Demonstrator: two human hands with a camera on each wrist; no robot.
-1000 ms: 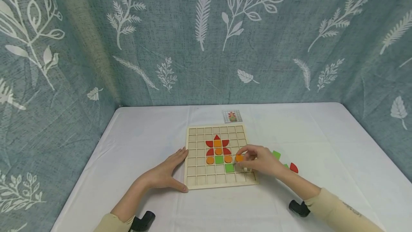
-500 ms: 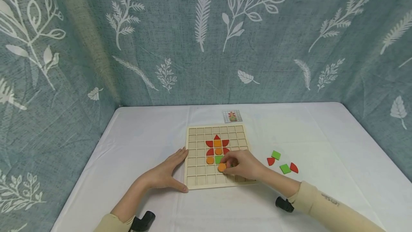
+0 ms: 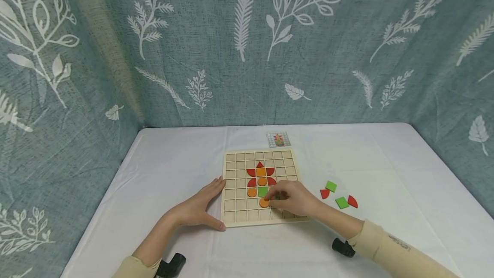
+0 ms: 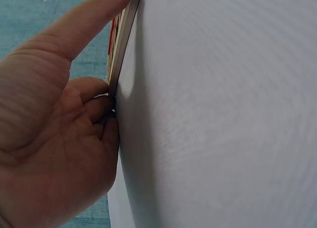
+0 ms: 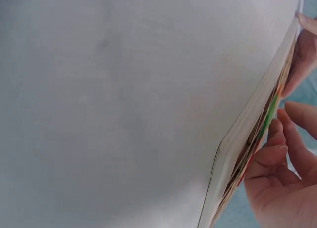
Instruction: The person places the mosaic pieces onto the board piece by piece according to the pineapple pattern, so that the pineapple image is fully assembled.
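Observation:
A wooden grid board lies on the table, with red, orange and green flat pieces set in its middle cells. My left hand rests against the board's left edge, fingers straight and thumb at the near corner; the left wrist view also shows the left hand at the board's rim. Over the lower middle cells, my right hand has its thumb and index finger on an orange disc, which lies at a cell below a green square. The right hand hides some pieces in the cells beneath it.
To the right of the board lie loose green squares and red quarter-round pieces. Behind the board is a small pattern card. A patterned curtain stands around the white table.
My right hand has carried the orange disc leftward from the board's right side to the lower middle cells, then slightly down and left. The left hand has stayed in place.

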